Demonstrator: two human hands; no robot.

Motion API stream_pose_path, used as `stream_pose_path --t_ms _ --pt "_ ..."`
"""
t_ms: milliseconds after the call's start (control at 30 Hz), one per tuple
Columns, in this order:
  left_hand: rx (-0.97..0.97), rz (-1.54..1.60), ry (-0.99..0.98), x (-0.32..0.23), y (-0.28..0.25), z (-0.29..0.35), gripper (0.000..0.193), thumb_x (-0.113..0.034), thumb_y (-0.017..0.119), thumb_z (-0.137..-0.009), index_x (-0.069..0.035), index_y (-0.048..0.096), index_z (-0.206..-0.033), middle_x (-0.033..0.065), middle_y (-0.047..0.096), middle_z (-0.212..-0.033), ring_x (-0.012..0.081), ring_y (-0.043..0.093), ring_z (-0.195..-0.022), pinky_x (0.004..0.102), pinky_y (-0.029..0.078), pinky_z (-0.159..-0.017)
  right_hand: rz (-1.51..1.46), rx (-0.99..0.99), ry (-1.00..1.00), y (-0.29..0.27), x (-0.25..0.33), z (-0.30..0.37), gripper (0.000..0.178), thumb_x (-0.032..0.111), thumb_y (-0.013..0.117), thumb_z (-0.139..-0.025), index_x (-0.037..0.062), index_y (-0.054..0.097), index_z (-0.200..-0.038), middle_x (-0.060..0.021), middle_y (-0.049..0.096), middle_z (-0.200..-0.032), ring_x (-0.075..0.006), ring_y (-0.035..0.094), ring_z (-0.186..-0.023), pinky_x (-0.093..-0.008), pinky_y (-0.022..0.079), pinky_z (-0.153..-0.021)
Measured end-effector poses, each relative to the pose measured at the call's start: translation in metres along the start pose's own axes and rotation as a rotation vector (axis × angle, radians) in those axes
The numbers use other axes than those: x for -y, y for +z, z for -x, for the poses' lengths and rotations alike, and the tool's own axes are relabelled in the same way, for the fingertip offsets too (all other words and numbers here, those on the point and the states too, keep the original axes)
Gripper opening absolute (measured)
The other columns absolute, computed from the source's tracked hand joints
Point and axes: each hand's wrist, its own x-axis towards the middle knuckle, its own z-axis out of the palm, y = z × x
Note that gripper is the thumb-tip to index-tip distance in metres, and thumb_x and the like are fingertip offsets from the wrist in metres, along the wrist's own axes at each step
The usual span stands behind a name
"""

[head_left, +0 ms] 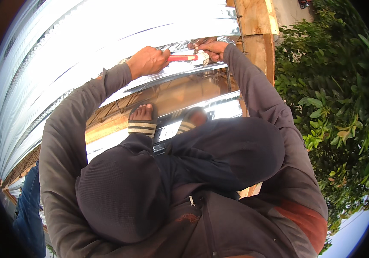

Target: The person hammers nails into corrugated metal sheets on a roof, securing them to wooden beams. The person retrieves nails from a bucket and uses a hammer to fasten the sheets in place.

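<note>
My left hand (148, 61) is closed around the handle of a hammer (183, 57). The handle is red, and the pale head points right, close beside my other hand. My right hand (214, 50) has its fingers curled together at the edge of a shiny ribbed metal sheet (169, 77). Whatever its fingertips hold, if anything, is too small to make out. Both hands are low over the metal, and its bright surface mirrors the right fingers.
Below the sheet lies a gap with thin steel bars (117, 105) and brown boards. My sandalled foot (142, 115) rests beside it. Wooden planks (256, 51) edge the right side, with leafy branches (322, 107) beyond. Another person's blue trouser leg (29, 210) shows at lower left.
</note>
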Motion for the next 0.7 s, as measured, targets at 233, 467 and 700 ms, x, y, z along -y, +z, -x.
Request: stream_pose_path --t_ms 233,467,700 --pt "0.049 0.007 -0.069 0.023 0.026 -0.003 0.029 -0.03 0.062 -0.098 -0.003 0.054 -0.089 0.0133 0.06 -0.055 0.0331 0.063 -0.05 0.0425 0.05 -0.049 0.072 -0.074 -0.011 -0.002 0.001 -0.016 0.024 0.019 0.064 -0.1 0.0009 0.063 -0.115 -0.0176 0.075 -0.103 0.0016 0.053 -0.046 -0.0153 0.026 -0.028" --pt "0.085 0.004 -0.026 0.026 0.019 -0.007 0.03 -0.03 0.061 -0.098 -0.002 0.055 -0.091 0.0128 0.059 -0.055 0.032 0.063 -0.05 0.0417 0.051 -0.051 0.098 0.023 -0.015 -0.012 -0.006 -0.013 0.027 0.026 0.063 -0.097 0.0059 0.064 -0.116 0.0019 0.065 -0.092 -0.0004 0.051 -0.068 -0.0181 0.033 -0.045" --pt "-0.106 0.035 0.336 -0.006 -0.026 -0.005 0.037 -0.038 0.054 -0.103 -0.003 0.052 -0.093 0.0137 0.061 -0.061 0.0303 0.064 -0.05 0.0401 0.05 -0.047 0.402 -0.509 -0.399 -0.029 -0.055 0.009 0.035 0.043 0.062 -0.091 0.0116 0.077 -0.095 -0.0042 0.075 -0.083 -0.0166 0.067 -0.067 -0.0407 0.05 -0.063"
